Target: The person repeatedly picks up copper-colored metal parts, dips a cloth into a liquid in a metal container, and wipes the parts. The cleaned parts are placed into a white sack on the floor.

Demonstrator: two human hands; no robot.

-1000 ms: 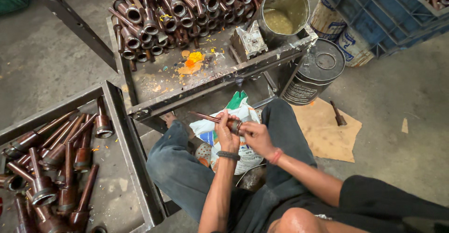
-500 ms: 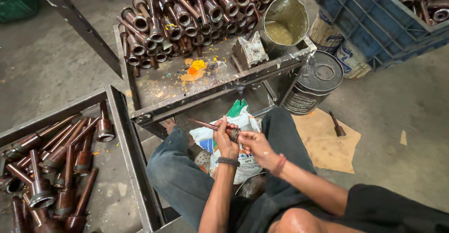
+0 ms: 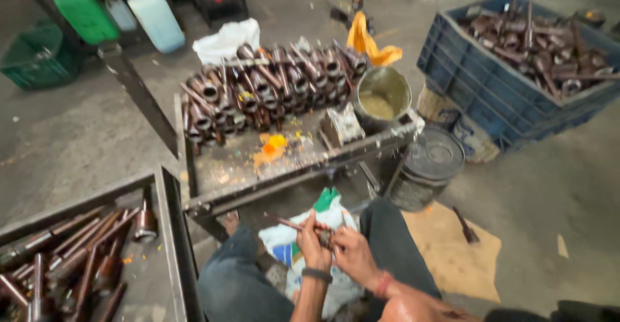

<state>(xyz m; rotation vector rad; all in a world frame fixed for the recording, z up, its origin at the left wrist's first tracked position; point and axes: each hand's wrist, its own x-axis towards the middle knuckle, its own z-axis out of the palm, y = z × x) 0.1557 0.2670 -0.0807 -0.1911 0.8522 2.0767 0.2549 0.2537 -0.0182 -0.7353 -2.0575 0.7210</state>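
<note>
Seated worker gripping a rusty rod over the lap, low centre of the frame.

A steel tray table point(image 3: 213, 173) fills mid-frame, stacked with brown cylindrical parts point(image 3: 271, 83); a blue crate point(image 3: 478, 96) sits upper right. Below, over a white bag point(image 3: 290, 241), the left hand point(image 3: 313, 244) is closed around a thin rod point(image 3: 287, 222) whose long axis runs up-left from it. The right hand point(image 3: 352, 257), touching the left, pinches a small dark piece point(image 3: 325, 237) at the rod's near end.

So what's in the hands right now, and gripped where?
Both hands, left hand and right hand, close on a thin rod at its near end; the exact grip is blurred.
</note>
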